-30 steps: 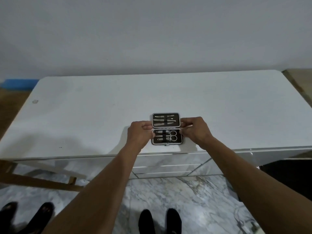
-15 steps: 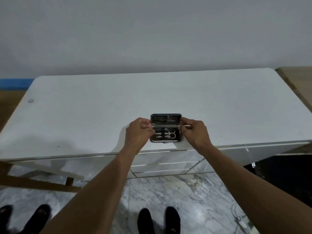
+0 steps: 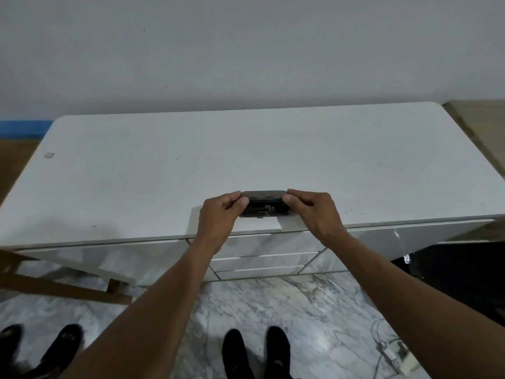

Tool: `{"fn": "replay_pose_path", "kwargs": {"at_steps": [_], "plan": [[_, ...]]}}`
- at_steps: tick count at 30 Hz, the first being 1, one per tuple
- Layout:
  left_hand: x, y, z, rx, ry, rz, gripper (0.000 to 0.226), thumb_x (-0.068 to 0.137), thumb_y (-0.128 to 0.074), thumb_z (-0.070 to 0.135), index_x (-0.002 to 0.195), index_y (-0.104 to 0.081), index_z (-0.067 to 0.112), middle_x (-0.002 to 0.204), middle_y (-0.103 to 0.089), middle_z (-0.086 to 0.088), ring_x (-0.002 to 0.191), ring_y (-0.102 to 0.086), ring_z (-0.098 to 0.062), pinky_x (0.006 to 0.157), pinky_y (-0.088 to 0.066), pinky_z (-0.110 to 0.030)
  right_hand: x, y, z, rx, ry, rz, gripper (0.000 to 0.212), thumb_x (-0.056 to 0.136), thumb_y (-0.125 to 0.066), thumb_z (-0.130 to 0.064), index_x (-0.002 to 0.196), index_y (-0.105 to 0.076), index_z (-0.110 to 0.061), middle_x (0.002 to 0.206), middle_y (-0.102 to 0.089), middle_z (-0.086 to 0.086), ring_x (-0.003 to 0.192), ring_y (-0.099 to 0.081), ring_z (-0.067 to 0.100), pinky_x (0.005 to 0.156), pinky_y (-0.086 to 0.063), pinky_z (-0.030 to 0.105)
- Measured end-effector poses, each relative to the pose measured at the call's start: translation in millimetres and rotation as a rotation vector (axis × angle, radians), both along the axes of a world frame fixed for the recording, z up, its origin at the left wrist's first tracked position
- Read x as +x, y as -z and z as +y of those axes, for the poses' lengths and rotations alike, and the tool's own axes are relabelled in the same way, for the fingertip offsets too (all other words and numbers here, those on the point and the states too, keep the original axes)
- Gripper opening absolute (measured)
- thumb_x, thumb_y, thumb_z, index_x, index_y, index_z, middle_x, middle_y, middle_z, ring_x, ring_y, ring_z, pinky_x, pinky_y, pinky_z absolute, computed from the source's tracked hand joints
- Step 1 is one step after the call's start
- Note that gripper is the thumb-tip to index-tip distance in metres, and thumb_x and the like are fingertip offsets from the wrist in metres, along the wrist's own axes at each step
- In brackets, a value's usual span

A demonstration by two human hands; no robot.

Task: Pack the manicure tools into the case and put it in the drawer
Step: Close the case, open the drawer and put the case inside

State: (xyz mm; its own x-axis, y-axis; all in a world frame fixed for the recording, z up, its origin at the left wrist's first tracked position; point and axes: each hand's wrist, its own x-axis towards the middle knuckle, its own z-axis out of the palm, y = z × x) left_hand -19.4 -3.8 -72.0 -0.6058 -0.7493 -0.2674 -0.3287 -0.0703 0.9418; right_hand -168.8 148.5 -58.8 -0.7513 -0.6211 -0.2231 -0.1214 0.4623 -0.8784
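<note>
the case [image 3: 264, 203] is seen on the white table [image 3: 246, 149], close to the table's front edge and above the drawers [image 3: 262, 246] in the table's front. its lid is held at both ends: the left end is pinched by the left hand [image 3: 218, 214] and the right end by the right hand [image 3: 314, 212], with fingers curled on top and thumbs below. the lid is tilted low over the base, and only a narrow gap is left, through which the metal tools [image 3: 266, 207] are seen as a glint (no single tool can be told apart).

the case is judged to be small, light and stiff, with a smooth skin that may slip a little. a gentle closing is advised, since a tool end could be caught under the rim. for carrying, it is best taken by the short ends, or across the closed lid.

one second ago the lid was lying flat open behind the base, and half a second ago it was raised about upright. now it is nearly shut. the hands are kept at the same ends.
</note>
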Motion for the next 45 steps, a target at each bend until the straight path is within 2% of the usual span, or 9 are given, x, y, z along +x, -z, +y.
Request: {"fn": "replay_pose_path", "kwargs": {"at_steps": [3,5,7,13,25,32,36,40,45], "plan": [[3.0,1.6,6.3,-0.132,0.042,-0.026,0.034,0.086,-0.072,0.013,0.12,-0.068,0.012,0.107,-0.071,0.008,0.093,-0.064,0.009,0.089,-0.047,-0.01,2.2,-1.2,3.0,0.029,-0.044,0.067,0.032,0.087,-0.071,-0.029,0.118,-0.071,-0.02,0.114,-0.073,-0.004,0.102,-0.06,0.0,0.091,-0.045,0.01],[2.3,3.6,9.3,-0.227,0.046,-0.062,0.038,0.085,-0.073,0.011,0.122,-0.067,0.011,0.114,-0.07,0.002,0.1,-0.064,-0.001,0.087,-0.044,-0.008,3.7,1.2,2.6,0.037,-0.047,0.088,0.036,0.085,-0.073,-0.023,0.12,-0.07,-0.016,0.117,-0.073,-0.001,0.101,-0.059,-0.001,0.083,-0.039,0.0],[0.7,5.8,11.9,-0.293,0.037,-0.097,0.041,0.083,-0.075,0.012,0.123,-0.065,0.009,0.118,-0.069,-0.004,0.106,-0.063,-0.011,0.088,-0.043,-0.011,5.0,3.7,1.6,0.055,-0.032,0.111,0.039,0.083,-0.076,-0.018,0.121,-0.069,-0.011,0.119,-0.072,0.003,0.1,-0.06,0.001,0.085,-0.039,0.004],[-8.6,8.4,17.7,-0.377,-0.004,-0.158,0.043,0.083,-0.075,0.013,0.125,-0.065,0.008,0.116,-0.069,-0.008,0.099,-0.062,-0.011,0.088,-0.044,-0.016,2.6,5.2,-3.5,0.086,-0.056,0.24,0.035,0.083,-0.075,-0.014,0.117,-0.07,-0.01,0.116,-0.071,0.006,0.104,-0.066,0.018,0.098,-0.052,0.032],[-16.6,0.8,21.1,-0.415,0.013,-0.268,0.045,0.084,-0.074,0.014,0.126,-0.063,0.007,0.117,-0.069,-0.01,0.098,-0.066,-0.02,0.097,-0.05,-0.035,-3.5,5.8,-7.2,0.155,-0.087,0.274,0.036,0.083,-0.075,-0.015,0.118,-0.069,-0.011,0.116,-0.071,0.009,0.101,-0.067,0.02,0.088,-0.05,0.022],[-11.3,6.4,29.1,-0.424,0.042,-0.219,0.041,0.087,-0.069,0.012,0.128,-0.061,0.013,0.117,-0.062,-0.006,0.106,-0.062,-0.021,0.091,-0.047,-0.026,0.3,6.7,-1.9,0.193,-0.19,0.422,0.04,0.091,-0.065,-0.018,0.13,-0.06,-0.011,0.125,-0.066,0.008,0.113,-0.062,0.024,0.096,-0.045,0.028],[4.3,16.6,44.8,-0.632,0.135,-0.257,0.047,0.091,-0.062,0.01,0.137,-0.05,0.011,0.125,-0.056,-0.008,0.113,-0.054,-0.023,0.096,-0.044,-0.031,3.7,10.9,6.2,0.186,-0.247,0.447,0.043,0.093,-0.058,-0.015,0.136,-0.05,-0.014,0.131,-0.06,0.009,0.113,-0.061,0.025,0.094,-0.047,0.031],[32.8,35.0,76.1,-0.98,0.21,-0.205,0.026,0.087,-0.057,0.008,0.113,-0.062,0.008,0.106,-0.062,-0.009,0.096,-0.059,-0.027,0.086,-0.05,-0.038,28.8,23.9,33.3,0.103,-0.336,0.668,0.032,0.091,-0.059,-0.009,0.124,-0.058,-0.008,0.121,-0.061,0.012,0.107,-0.059,0.028,0.09,-0.047,0.032],[57.8,58.0,93.2,-0.979,0.302,-0.384,0.037,0.079,-0.071,0.011,0.115,-0.062,0.009,0.111,-0.062,-0.01,0.098,-0.062,-0.032,0.079,-0.054,-0.042,59.9,49.2,62.6,0.177,-0.423,0.764,0.025,0.089,-0.062,-0.009,0.113,-0.065,-0.004,0.109,-0.067,0.012,0.099,-0.063,0.029,0.084,-0.053,0.033]]}}
